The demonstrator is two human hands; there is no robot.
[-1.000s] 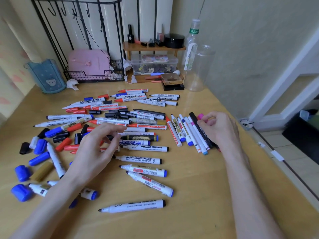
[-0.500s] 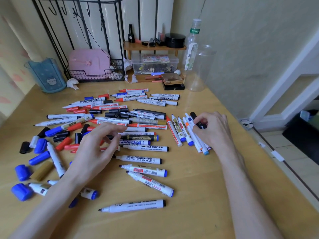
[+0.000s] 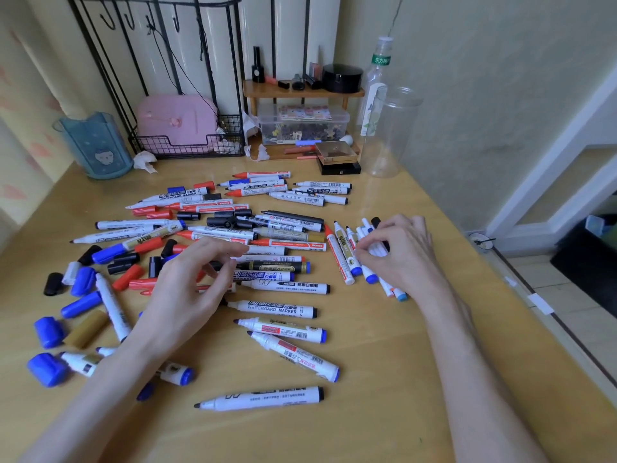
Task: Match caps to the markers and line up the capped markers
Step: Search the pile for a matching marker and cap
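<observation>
Many uncapped whiteboard markers (image 3: 280, 285) lie scattered across the middle of the wooden table (image 3: 384, 422). Loose blue, black, red and gold caps (image 3: 80, 282) lie at the left. A row of markers (image 3: 344, 252) lies side by side at the right, some with blue ends. My right hand (image 3: 400, 255) sits on that row with its fingers curled round several white markers, hiding the row's right part. A black tip pokes out above the fingers. Above the middle of the pile, my left hand (image 3: 187, 289) hovers with relaxed fingers and holds nothing.
A clear plastic jar (image 3: 387, 132) and a bottle (image 3: 377, 71) stand at the back right. A wooden shelf with a plastic box (image 3: 303, 121), a wire rack (image 3: 187, 145) and a blue bin (image 3: 96, 145) line the back. The table's right edge (image 3: 500, 262) drops to the floor.
My right hand slid left and nearer over the row of markers and closed its fingers on them. The left hand stayed hovering in place.
</observation>
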